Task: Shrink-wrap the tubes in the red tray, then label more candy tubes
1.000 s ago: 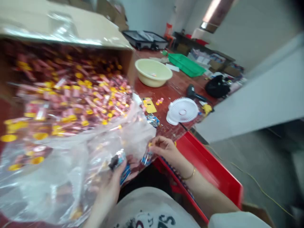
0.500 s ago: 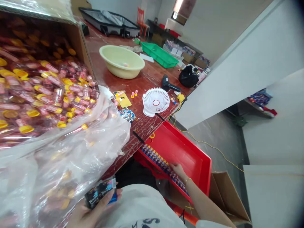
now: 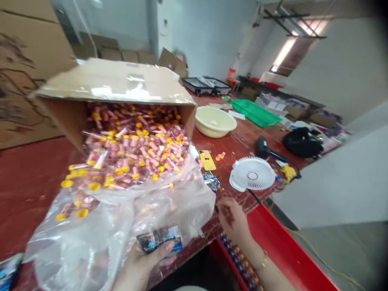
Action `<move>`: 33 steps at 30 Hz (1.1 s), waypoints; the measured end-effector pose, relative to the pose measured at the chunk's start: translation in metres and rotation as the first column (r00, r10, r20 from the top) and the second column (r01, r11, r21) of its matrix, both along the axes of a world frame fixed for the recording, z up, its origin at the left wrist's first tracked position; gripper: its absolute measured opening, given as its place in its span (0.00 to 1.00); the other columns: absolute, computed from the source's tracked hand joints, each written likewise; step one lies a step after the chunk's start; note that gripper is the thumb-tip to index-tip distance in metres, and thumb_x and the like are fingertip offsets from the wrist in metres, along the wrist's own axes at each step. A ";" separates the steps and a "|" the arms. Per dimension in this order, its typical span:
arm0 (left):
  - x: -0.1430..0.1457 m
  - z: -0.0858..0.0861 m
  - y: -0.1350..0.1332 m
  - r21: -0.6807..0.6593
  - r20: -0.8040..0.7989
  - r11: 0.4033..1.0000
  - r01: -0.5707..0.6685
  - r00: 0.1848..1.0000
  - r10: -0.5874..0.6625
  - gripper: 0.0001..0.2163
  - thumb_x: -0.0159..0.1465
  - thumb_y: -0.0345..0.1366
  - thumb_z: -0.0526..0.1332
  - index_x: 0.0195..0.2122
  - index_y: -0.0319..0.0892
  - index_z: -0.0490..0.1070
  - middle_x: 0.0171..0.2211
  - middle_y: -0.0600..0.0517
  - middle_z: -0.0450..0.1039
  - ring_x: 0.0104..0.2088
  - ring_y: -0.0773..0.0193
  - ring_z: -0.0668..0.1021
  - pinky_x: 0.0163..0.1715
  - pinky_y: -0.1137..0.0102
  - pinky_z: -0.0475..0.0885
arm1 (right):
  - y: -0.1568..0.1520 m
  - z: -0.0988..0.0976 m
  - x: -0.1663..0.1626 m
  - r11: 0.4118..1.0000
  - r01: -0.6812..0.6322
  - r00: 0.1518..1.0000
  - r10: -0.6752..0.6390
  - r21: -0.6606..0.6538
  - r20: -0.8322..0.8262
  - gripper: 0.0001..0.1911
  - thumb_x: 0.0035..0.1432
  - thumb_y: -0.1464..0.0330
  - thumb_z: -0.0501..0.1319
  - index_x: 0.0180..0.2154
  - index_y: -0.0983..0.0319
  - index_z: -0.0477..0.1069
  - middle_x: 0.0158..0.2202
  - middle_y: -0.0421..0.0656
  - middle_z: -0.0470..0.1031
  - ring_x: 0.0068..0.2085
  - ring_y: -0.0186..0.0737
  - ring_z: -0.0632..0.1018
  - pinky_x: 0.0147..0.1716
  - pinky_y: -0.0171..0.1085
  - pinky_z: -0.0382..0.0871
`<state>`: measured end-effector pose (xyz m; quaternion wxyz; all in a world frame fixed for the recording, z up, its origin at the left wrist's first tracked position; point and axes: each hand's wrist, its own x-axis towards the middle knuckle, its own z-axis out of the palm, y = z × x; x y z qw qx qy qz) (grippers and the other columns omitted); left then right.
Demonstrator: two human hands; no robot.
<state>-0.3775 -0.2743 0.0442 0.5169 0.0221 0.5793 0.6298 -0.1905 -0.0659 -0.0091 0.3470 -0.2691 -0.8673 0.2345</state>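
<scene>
My left hand (image 3: 142,264) grips a small stack of dark printed packets (image 3: 159,238) at the near table edge, under a clear plastic bag (image 3: 121,218). The bag spills out of a tipped cardboard box (image 3: 112,87) full of small pink tubes with yellow caps (image 3: 133,149). My right hand (image 3: 233,220) hovers at the table edge above a red tray (image 3: 281,246), back of the hand up, fingers curled and blurred; what they hold, if anything, does not show. A row of dark packed items (image 3: 239,256) lines the tray's near side.
On the red table stand a cream basin (image 3: 216,121), a white fan (image 3: 252,174), a yellow card (image 3: 208,160), a black hair dryer (image 3: 268,150), a black bag (image 3: 301,142), a green tray (image 3: 256,113). Large cartons (image 3: 27,72) stand at left.
My right hand has risen from the row in the red tray to the table edge. The view has swung up and left; my left hand still holds the packets.
</scene>
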 end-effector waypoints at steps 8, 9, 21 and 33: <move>-0.017 0.012 0.007 -0.011 -0.039 0.964 -0.264 0.964 0.263 0.22 0.40 0.43 0.75 0.35 0.39 0.77 0.31 0.48 0.80 0.33 0.56 0.80 0.27 0.69 0.76 | 0.044 0.048 -0.207 0.982 -0.175 0.965 0.158 0.066 0.209 0.05 0.53 0.73 0.58 0.34 0.63 0.71 0.33 0.51 0.76 0.41 0.50 0.74 0.45 0.46 0.66; -0.019 0.012 0.007 -0.016 -0.057 0.963 -0.270 0.961 0.269 0.22 0.41 0.44 0.75 0.36 0.39 0.78 0.32 0.48 0.81 0.34 0.55 0.80 0.28 0.68 0.76 | 0.040 0.045 -0.215 0.985 -0.170 0.960 0.156 0.040 0.232 0.07 0.50 0.74 0.59 0.35 0.64 0.71 0.32 0.50 0.76 0.40 0.50 0.75 0.44 0.46 0.66; -0.033 0.008 0.001 0.007 -0.116 0.987 -0.163 0.980 0.162 0.17 0.48 0.48 0.70 0.32 0.39 0.79 0.31 0.45 0.82 0.31 0.54 0.82 0.34 0.65 0.76 | -0.005 0.048 -0.161 0.801 -0.290 0.950 0.309 -0.524 -0.054 0.17 0.63 0.63 0.50 0.50 0.62 0.67 0.41 0.49 0.78 0.41 0.44 0.78 0.40 0.45 0.72; -0.031 0.006 0.007 -0.017 -0.101 0.981 -0.191 0.977 0.188 0.19 0.44 0.46 0.72 0.32 0.38 0.78 0.25 0.47 0.80 0.28 0.57 0.80 0.29 0.67 0.76 | -0.046 0.059 -0.130 -0.015 -0.566 0.794 0.257 -0.824 -0.550 0.36 0.52 0.65 0.66 0.59 0.49 0.52 0.35 0.37 0.75 0.31 0.37 0.80 0.34 0.40 0.73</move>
